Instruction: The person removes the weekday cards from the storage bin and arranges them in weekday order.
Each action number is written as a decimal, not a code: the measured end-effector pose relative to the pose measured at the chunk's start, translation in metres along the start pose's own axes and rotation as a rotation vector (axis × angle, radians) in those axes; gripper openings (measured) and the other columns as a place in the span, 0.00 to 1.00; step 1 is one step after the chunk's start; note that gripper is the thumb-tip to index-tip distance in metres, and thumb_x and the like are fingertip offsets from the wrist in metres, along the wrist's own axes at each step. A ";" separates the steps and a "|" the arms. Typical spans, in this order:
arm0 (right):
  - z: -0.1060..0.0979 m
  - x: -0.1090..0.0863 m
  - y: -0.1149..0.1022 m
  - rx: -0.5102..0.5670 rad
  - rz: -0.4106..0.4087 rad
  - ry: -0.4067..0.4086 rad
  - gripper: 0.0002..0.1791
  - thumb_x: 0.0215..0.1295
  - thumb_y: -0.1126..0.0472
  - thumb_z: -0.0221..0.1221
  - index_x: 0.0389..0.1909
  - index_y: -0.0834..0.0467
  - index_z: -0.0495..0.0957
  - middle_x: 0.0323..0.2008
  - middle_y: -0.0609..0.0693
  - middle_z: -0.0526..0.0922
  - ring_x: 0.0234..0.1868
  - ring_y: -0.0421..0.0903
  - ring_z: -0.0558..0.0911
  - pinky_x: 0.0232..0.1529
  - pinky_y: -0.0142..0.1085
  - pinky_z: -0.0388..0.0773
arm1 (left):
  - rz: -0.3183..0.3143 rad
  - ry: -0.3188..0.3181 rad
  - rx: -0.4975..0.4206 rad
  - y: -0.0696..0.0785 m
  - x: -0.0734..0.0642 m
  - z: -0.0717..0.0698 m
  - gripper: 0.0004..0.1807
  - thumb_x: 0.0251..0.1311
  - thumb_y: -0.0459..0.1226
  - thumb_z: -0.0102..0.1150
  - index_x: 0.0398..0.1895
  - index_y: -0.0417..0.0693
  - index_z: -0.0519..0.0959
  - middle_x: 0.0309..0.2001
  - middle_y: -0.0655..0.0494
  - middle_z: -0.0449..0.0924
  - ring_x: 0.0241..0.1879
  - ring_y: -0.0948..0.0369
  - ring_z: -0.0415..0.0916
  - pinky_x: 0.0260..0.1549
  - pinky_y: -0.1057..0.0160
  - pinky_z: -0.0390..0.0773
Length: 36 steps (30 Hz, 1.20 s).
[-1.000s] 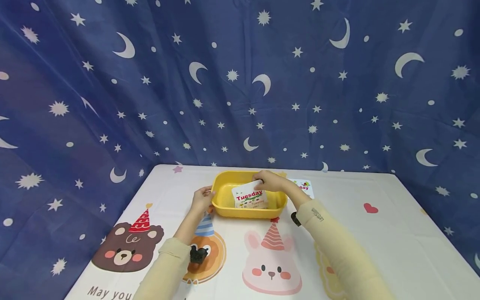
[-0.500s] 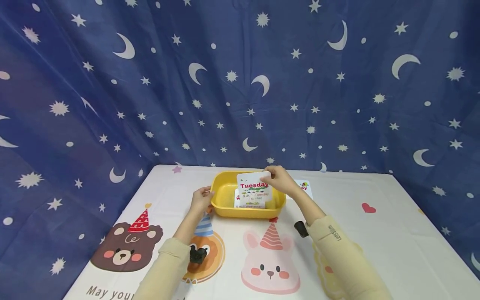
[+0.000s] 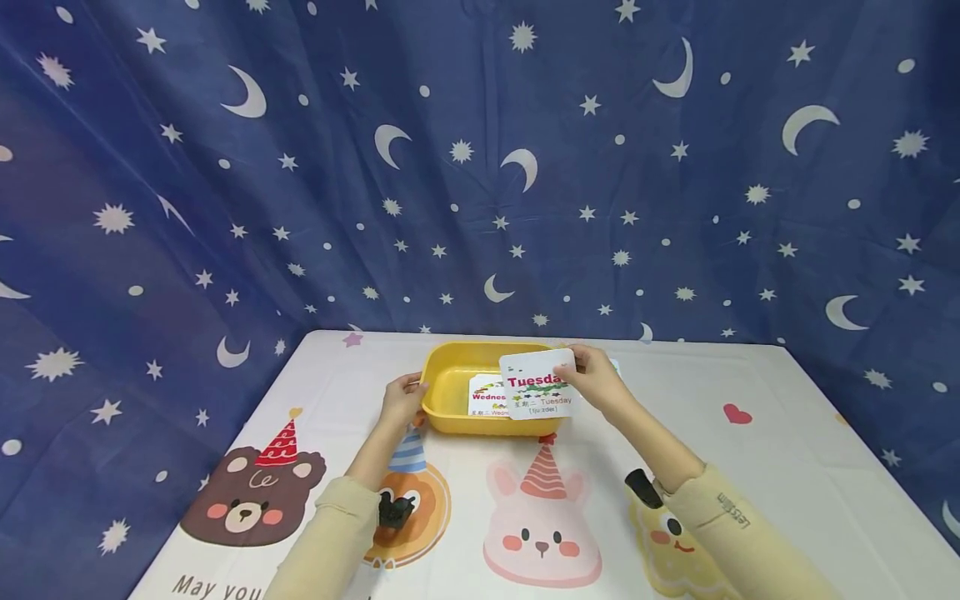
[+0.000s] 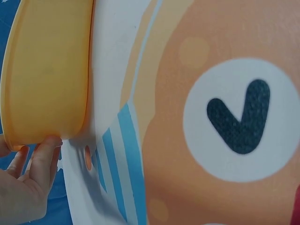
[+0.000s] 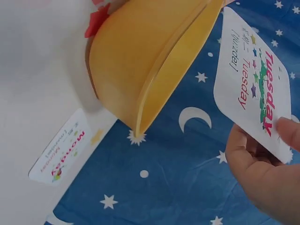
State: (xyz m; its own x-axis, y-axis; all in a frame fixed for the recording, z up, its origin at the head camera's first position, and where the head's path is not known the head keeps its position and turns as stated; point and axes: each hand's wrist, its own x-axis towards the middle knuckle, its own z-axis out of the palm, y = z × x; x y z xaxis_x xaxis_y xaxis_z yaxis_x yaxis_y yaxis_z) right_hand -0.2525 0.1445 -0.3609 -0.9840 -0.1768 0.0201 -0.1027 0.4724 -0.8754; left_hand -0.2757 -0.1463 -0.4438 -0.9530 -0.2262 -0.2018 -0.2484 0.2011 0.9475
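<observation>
Left hand (image 3: pixel 401 403) grips yellow bin (image 3: pixel 487 426) by its end, likely steadying it; right hand (image 3: pixel 600 382) edge-pinches Tuesday card (image 3: pixel 534 390), seemingly keeping print uncovered, Wednesday card (image 3: pixel 486 397) left of those fingers (image 5: pixel 240 151).

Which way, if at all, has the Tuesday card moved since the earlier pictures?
Yes: right. In the head view, the card, earlier at the tray's middle, now overlaps its right end.

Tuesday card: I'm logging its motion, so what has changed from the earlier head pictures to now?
The right hand, pinching the Tuesday card, has lifted it and carried it rightward over the yellow basket, bringing the Wednesday card inside into view. The left hand, gripping the basket, stayed put.
</observation>
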 end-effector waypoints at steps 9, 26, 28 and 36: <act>-0.020 -0.030 0.008 0.124 -0.004 -0.043 0.20 0.67 0.75 0.44 0.59 0.74 0.59 0.47 0.68 0.76 0.38 0.36 0.78 0.41 0.26 0.78 | 0.005 -0.020 -0.028 0.000 0.003 0.001 0.20 0.67 0.33 0.50 0.60 0.36 0.69 0.50 0.39 0.75 0.47 0.52 0.75 0.39 0.63 0.82; -0.040 -0.067 0.041 0.137 0.075 -0.054 0.26 0.63 0.75 0.50 0.61 0.75 0.56 0.50 0.69 0.75 0.39 0.35 0.80 0.41 0.25 0.80 | 0.020 -0.041 0.004 -0.001 0.000 -0.002 0.21 0.68 0.33 0.48 0.62 0.33 0.67 0.55 0.34 0.72 0.53 0.45 0.73 0.40 0.66 0.81; -0.044 -0.067 0.043 0.138 0.084 -0.045 0.25 0.64 0.75 0.51 0.61 0.75 0.56 0.50 0.69 0.75 0.38 0.34 0.79 0.39 0.25 0.80 | 0.017 -0.032 -0.010 -0.002 0.001 -0.003 0.21 0.68 0.33 0.48 0.62 0.34 0.67 0.55 0.34 0.72 0.51 0.47 0.74 0.35 0.68 0.81; -0.058 -0.070 0.061 0.210 0.133 -0.010 0.25 0.65 0.70 0.53 0.60 0.74 0.58 0.40 0.48 0.80 0.36 0.34 0.79 0.37 0.28 0.81 | 0.028 -0.039 -0.027 -0.005 0.002 -0.004 0.21 0.68 0.33 0.47 0.63 0.35 0.67 0.55 0.33 0.72 0.48 0.49 0.75 0.30 0.71 0.79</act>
State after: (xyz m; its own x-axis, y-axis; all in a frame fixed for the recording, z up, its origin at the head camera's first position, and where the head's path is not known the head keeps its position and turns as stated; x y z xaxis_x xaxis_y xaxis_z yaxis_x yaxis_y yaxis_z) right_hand -0.1980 0.2361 -0.3872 -0.9852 -0.1343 -0.1065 0.0615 0.3028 -0.9511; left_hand -0.2760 -0.1517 -0.4484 -0.9656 -0.1832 -0.1845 -0.2176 0.1809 0.9591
